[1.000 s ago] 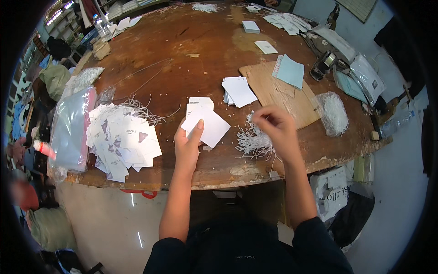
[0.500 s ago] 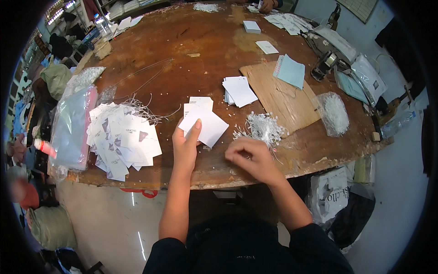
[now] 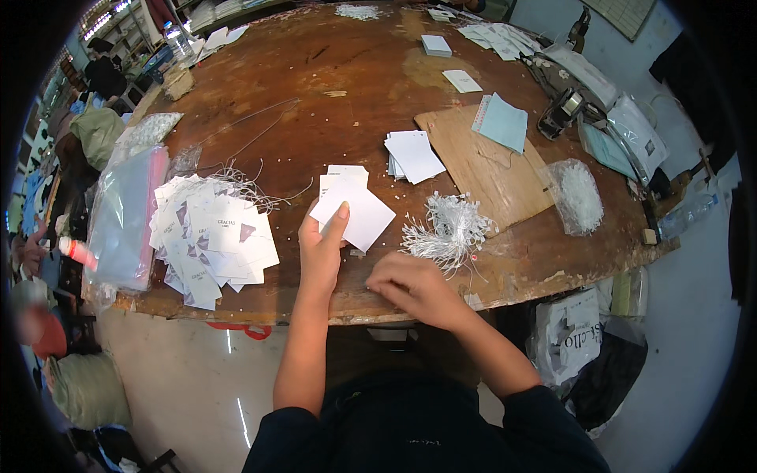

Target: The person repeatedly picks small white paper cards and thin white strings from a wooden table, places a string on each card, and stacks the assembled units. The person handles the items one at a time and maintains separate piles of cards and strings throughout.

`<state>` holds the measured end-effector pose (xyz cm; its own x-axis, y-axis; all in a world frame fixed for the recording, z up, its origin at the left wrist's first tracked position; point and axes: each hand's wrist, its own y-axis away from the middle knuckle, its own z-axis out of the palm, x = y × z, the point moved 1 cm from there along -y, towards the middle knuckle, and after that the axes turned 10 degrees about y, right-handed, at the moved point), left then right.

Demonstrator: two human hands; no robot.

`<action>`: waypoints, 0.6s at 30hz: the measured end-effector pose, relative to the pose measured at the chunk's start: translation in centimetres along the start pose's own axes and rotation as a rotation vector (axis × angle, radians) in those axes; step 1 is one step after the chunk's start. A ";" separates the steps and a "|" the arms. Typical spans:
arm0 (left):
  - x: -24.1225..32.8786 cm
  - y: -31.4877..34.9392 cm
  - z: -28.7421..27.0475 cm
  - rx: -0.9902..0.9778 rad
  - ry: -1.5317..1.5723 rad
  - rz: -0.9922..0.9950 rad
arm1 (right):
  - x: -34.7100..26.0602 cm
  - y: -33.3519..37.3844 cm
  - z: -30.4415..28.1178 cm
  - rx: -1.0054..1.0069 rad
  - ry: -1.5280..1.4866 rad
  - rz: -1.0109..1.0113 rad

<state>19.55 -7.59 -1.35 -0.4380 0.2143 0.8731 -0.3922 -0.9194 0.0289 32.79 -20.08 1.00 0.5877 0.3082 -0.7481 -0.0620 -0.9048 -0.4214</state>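
My left hand [image 3: 322, 251] is closed around a few white card tags [image 3: 361, 217], its thumb pressed on the top one. Printing shows along the edge of the cards behind. Close to the table's front edge, my right hand [image 3: 418, 288] has its fingers drawn together; whatever they might hold is hidden. Just beyond it lies a heap of white tag strings [image 3: 451, 225]. A loose stack of blank white cards [image 3: 415, 156] rests past the held ones. To the left spreads a pile of printed tags [image 3: 213, 240] with strings trailing from its far side.
A thin wooden board [image 3: 516, 193] carries a light blue sheet [image 3: 503, 124]. Right of it sits a plastic bag of white bits [image 3: 578, 197]. Clear plastic sleeves [image 3: 126, 225] lie at the left edge. Farther back are a small card stack [image 3: 435, 46] and a metal tool [image 3: 561, 110].
My right hand has moved left and toward me, away from the string heap, uncovering more of it. My left hand keeps the cards in almost the same place.
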 end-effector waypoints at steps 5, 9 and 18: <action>-0.1 0.1 0.1 -0.073 -0.039 0.016 | 1.0 -3.3 -0.2 0.211 -0.089 0.381; -0.2 0.2 0.0 -0.125 -0.192 0.120 | 1.1 -5.7 1.2 0.368 -0.137 0.319; 0.0 0.3 0.0 -0.125 -0.462 0.318 | 0.7 -7.4 1.2 0.386 0.037 0.228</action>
<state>19.50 -7.84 -1.34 -0.1625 -0.2583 0.9523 -0.4037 -0.8633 -0.3030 32.67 -12.77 2.95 0.5517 0.0963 -0.8285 -0.4861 -0.7701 -0.4132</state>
